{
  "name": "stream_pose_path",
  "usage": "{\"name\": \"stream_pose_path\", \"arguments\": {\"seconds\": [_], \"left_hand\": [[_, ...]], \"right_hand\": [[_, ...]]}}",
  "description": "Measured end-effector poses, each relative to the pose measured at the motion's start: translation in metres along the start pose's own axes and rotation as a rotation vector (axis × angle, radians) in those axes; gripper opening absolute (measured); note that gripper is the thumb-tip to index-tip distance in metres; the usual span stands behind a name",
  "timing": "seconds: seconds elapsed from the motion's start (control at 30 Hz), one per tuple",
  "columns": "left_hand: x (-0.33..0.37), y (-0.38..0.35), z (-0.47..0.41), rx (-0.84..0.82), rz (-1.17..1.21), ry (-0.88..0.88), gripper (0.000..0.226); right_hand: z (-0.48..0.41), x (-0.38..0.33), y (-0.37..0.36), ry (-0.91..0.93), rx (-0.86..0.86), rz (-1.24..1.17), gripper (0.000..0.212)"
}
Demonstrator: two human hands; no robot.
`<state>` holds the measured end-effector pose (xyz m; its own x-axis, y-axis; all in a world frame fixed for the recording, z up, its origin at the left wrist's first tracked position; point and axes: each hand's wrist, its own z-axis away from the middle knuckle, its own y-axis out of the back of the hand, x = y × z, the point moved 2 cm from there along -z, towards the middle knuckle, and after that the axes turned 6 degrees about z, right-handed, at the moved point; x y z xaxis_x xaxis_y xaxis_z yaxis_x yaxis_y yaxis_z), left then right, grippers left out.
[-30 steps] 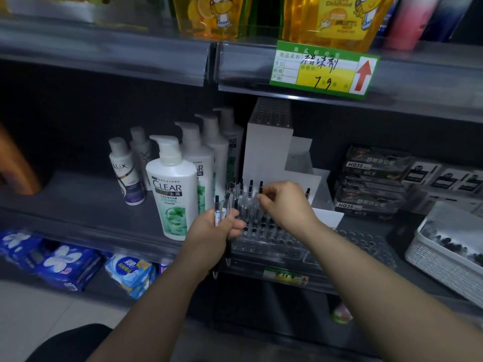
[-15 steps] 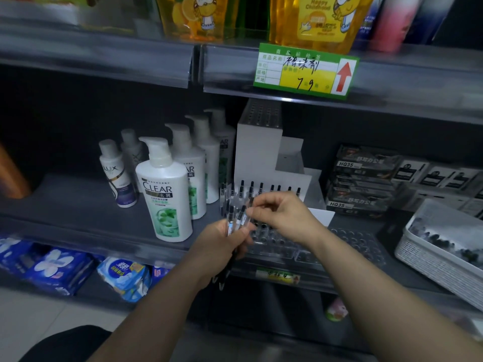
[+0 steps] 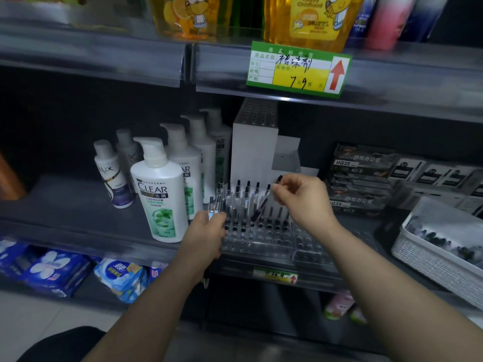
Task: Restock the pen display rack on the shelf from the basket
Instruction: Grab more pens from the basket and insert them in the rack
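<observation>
Pen display rack (image 3: 257, 242): clear plastic, rows of round holes, at front edge of middle shelf; front rows unfilled
Standing pens (image 3: 247, 197): clear barrels, black ends, upright in rack's rear rows
Single pen (image 3: 261, 205): tilted, top end pinched by right hand (image 3: 300, 199), lower end over rack
Pen bundle (image 3: 213, 205): gripped upright in left hand (image 3: 206, 233) at rack's left edge
Basket (image 3: 431, 259): white, lattice-walled, on shelf right of rack; dark pens inside, blurred

Dim shelf bay, deep shadow at back; soft blur, edges bowed by wide-angle lens
</observation>
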<state>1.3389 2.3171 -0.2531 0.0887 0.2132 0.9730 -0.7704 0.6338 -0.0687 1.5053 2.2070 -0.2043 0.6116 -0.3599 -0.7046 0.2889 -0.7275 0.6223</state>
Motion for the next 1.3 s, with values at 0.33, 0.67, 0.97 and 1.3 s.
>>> {"name": "stream_pose_path", "arguments": {"seconds": [0.33,0.67,0.97,1.3], "left_hand": [[0.003,-0.001,0.001,-0.022,0.019,-0.109,0.016],[-0.003,-0.001,-0.004,-0.054,0.022,-0.048,0.013],[-0.005,-0.010,0.001,-0.159,0.095,-0.015,0.013],[-0.005,-0.026,0.007,-0.183,-0.080,-0.079,0.013]], "right_hand": [[-0.002,-0.005,-0.028,0.159,-0.121,0.350,0.026],[-0.004,-0.006,-0.032,0.110,-0.171,0.404,0.023],[0.013,-0.008,-0.011,0.032,-0.172,0.157,0.012],[0.023,-0.012,-0.004,-0.035,-0.381,-0.151,0.012]]}}
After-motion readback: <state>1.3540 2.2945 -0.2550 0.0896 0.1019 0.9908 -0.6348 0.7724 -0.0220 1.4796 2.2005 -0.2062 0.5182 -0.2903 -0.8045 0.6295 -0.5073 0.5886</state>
